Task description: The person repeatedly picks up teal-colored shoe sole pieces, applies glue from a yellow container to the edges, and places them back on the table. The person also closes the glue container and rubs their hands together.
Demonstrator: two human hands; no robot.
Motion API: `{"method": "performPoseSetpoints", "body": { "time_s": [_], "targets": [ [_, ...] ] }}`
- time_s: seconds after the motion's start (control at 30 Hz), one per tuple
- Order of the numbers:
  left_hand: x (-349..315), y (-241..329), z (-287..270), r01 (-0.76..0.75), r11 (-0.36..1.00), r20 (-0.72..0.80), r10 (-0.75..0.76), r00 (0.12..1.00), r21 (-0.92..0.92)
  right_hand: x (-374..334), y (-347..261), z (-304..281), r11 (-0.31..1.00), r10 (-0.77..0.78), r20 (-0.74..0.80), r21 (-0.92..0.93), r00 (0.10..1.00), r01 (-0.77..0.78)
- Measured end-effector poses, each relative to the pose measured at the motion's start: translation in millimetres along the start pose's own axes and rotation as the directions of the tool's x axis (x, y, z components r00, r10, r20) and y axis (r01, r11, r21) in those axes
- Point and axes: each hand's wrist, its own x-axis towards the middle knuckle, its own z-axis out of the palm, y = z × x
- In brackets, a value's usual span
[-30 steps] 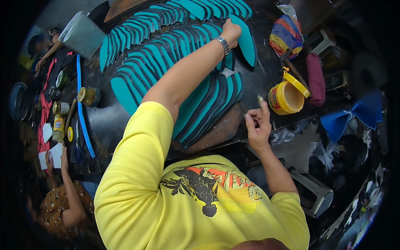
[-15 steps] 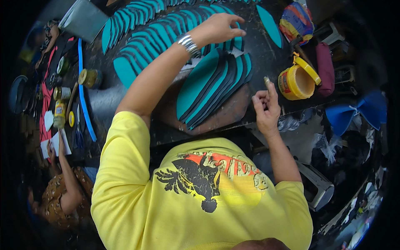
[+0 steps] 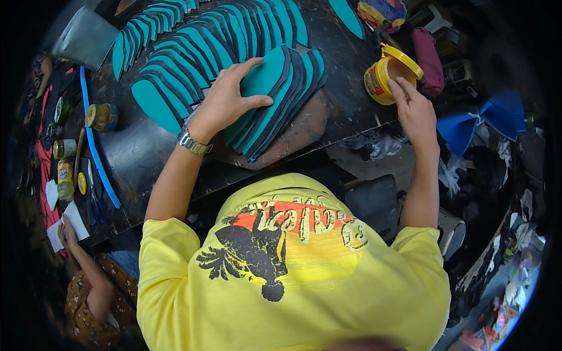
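My left hand (image 3: pixel 225 99), with a metal watch (image 3: pixel 193 142) on the wrist, lies at the left edge of a fanned stack of teal and black sole-shaped foam pieces (image 3: pixel 287 88). Its thumb and fingers are spread apart over the top piece. Over at the right, my right hand (image 3: pixel 418 117) has its fingertips at the mouth of a yellow tub (image 3: pixel 376 85), dipping inside the rim. The fingers are bent together, and whatever they hold is hidden by the tub. The yellow lid (image 3: pixel 404 61) hangs at the tub's far side.
Long overlapping rows of teal and black pieces (image 3: pixel 216 41) cover the far table. Jars (image 3: pixel 102 117), a blue strip (image 3: pixel 93 140) and scissors (image 3: pixel 94 196) lie at left, near another person's hand (image 3: pixel 67 234). A maroon pouch (image 3: pixel 427 61) sits beyond the tub.
My left hand has come back from the far rows to the fanned stack. My right hand has moved forward to the tub, and its fingertips have gone into the mouth.
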Motion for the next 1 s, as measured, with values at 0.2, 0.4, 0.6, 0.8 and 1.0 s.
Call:
{"method": "performPoseSetpoints", "body": {
  "time_s": [0.2,0.4,0.6,0.8,1.0],
  "targets": [
    [0,8,0,0.031,0.99,-0.111,-0.046,0.993,-0.135,20,-4,-16,0.989,0.131,0.228,-0.101,0.965,-0.11],
    [-4,19,-1,-0.109,0.992,-0.196,0.118,0.973,0.055,-15,1,-7,1.0,0.01,-0.108,-0.024,0.994,-0.013],
    [3,35,-14,-0.053,0.769,-0.02,0.052,0.998,-0.637,-46,-5,-2,0.943,-0.001,0.04,-0.332,0.999,0.014],
    [1,58,-6,0.273,0.33,0.297,0.024,0.955,-0.904,-61,-32,-21,0.907,-0.321,-0.04,0.273,0.946,0.32],
    [-9,76,7,0.307,0.328,0.354,0.093,0.931,-0.893,-41,-45,18,0.518,-0.483,-0.27,0.679,0.833,0.52]
  ]
}}
